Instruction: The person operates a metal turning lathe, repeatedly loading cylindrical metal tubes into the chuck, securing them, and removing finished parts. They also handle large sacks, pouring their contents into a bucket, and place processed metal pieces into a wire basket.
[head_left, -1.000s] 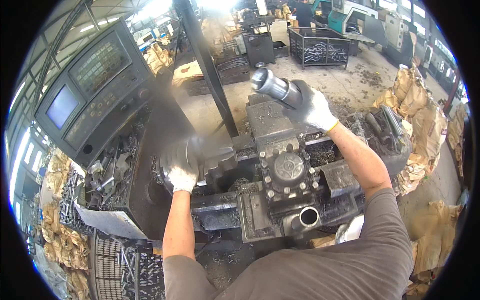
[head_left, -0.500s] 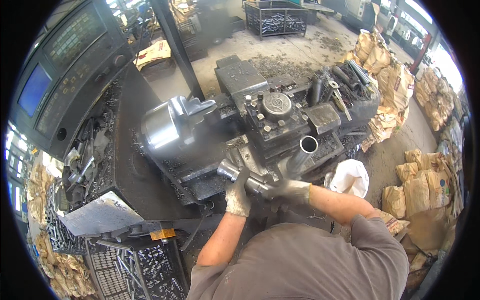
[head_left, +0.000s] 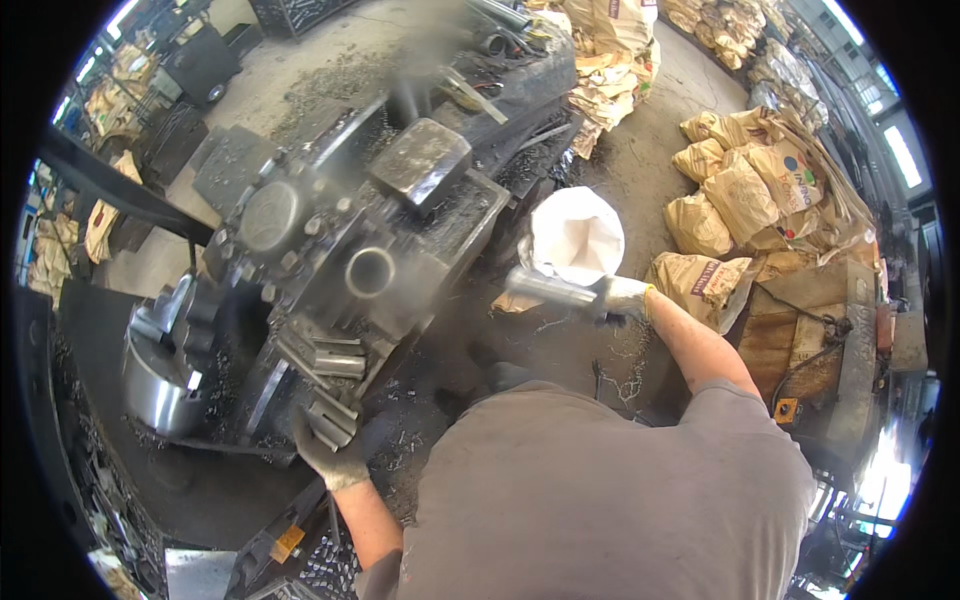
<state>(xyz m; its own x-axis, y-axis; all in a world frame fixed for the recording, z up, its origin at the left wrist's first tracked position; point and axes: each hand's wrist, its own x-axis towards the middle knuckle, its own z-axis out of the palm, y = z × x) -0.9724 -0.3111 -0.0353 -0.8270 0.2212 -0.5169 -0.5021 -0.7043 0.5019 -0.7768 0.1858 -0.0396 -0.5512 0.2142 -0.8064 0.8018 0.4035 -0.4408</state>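
Observation:
My right hand (head_left: 628, 299), in a dirty white work glove, is closed around one end of a shiny metal cylinder (head_left: 552, 287). The cylinder is smeared by motion and lies level beside the near side of a white sack (head_left: 577, 236). My left hand (head_left: 335, 462), also gloved, is at the near side of the lathe, its fingers curled round a short, stepped metal part (head_left: 331, 420). Another bright metal piece (head_left: 340, 362) lies just beyond it on the machine. The lathe chuck (head_left: 165, 385) is left of my left hand.
The lathe's tool post (head_left: 275, 218) and an upright tube (head_left: 370, 272) stand ahead. Brown paper sacks (head_left: 735, 195) are piled at the right, near a worn wooden crate (head_left: 800, 350). Metal chips (head_left: 405, 440) litter the area beside my left arm.
My view has swung right. Both hands were together at the metal cylinder; now they are apart. My right hand has carried a cylinder right toward the white sack, while my left stays by the lathe.

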